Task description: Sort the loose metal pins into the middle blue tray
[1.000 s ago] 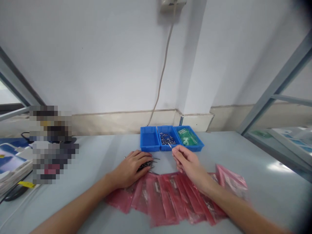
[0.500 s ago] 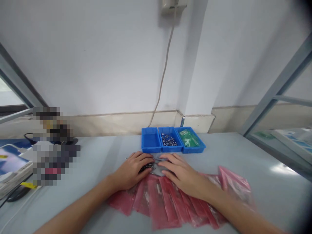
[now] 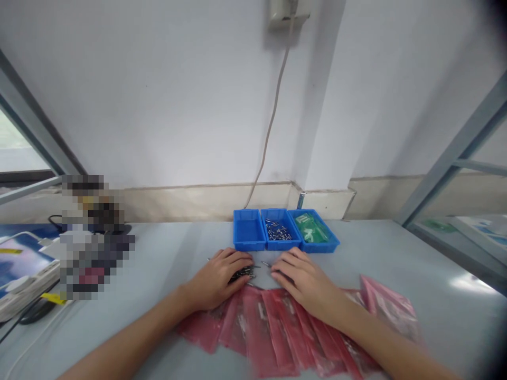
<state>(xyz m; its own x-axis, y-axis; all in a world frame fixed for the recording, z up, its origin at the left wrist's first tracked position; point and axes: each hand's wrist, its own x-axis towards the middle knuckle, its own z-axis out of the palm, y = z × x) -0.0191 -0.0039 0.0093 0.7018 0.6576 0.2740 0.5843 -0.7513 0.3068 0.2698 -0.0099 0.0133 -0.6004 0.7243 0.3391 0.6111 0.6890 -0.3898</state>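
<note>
My left hand (image 3: 222,277) is cupped on the table, its fingers and thumb curved around a heap of small dark metal pins (image 3: 242,273). Part of that heap is hidden under the palm. To its right, my right hand (image 3: 303,275) rests with fingers curled down and close together. A single metal pin (image 3: 265,263) pokes out at its fingertips, partly covered. Beneath both wrists lies a fanned row of pink plastic bags (image 3: 255,330), several showing small parts inside.
Behind my hands stand three blue trays: a left tray (image 3: 249,245), a middle tray (image 3: 282,245) with metal pins, and a right tray (image 3: 328,246) holding green bags (image 3: 311,228). A power strip (image 3: 35,282) and cables lie at left. A wall backs the table.
My right hand has drawn away to the right from the heap, its fingers closer together, with a pin at the tips. My left hand stays around the heap. The view has shifted slightly.
</note>
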